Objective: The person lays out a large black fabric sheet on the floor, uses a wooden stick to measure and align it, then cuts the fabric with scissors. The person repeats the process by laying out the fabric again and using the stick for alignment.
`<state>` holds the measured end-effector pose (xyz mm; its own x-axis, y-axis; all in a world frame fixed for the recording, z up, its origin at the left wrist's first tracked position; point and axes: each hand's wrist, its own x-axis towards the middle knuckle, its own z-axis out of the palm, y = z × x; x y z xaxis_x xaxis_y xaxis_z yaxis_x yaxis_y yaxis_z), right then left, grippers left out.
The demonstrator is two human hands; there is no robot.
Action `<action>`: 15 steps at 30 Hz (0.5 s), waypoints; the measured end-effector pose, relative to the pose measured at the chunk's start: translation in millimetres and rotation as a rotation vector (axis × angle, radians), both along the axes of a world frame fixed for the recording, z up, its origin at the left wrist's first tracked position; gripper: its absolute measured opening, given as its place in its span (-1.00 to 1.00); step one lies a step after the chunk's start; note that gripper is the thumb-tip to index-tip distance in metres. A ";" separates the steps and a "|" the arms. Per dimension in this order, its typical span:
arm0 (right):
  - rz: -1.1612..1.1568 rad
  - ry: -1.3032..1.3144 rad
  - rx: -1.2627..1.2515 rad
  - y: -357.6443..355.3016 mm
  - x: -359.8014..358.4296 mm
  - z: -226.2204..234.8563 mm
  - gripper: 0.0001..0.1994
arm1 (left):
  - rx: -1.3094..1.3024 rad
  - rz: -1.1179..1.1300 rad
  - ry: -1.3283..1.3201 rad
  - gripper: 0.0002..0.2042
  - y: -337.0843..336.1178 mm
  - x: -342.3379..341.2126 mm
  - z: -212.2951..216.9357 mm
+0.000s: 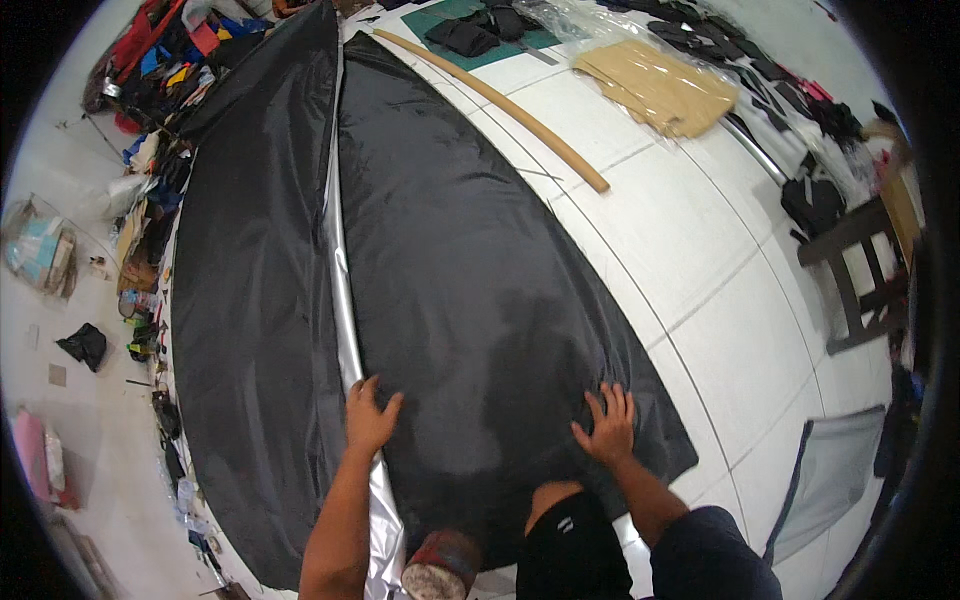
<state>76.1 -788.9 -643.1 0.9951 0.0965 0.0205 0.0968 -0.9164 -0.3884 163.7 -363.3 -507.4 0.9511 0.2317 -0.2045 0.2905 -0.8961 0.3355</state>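
Observation:
A large sheet of shiny black fabric lies spread over the floor in front of me. Down its middle runs a silver strip, seemingly the fabric's silver underside, with a second black panel on its left. My left hand rests at the strip's edge, thumb apart from the fingers. Flat on the black fabric near its right side lies my right hand, fingers spread and nothing held. Between my arms, a worn reddish round object with a pale top stands by the strip's near end.
A long tan tube lies on the white tiled floor beyond the fabric. Farther right are a tan folded cloth in clear plastic and a dark wooden chair. A grey fabric piece lies near right. Clutter lines the left wall.

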 end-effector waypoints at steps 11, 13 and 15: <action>-0.018 0.145 -0.029 1.7 8.3 -11.0 -0.34 | 0.220 0.134 -0.013 -0.22 -127.8 233.2 -143.7; -0.024 0.172 -0.011 1.2 22.7 7.3 -0.42 | 0.243 0.135 -0.020 -0.21 -132.0 232.0 -150.6; -0.105 0.251 0.004 1.3 41.3 17.2 -0.48 | 0.206 0.139 -0.002 -0.21 -131.1 230.9 -148.4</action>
<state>117.4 -787.7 -625.9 0.9736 -0.0068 -0.2280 -0.0981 -0.9149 -0.3915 394.6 -494.4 -655.8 0.9073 0.3973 -0.1373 0.4156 -0.8970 0.1505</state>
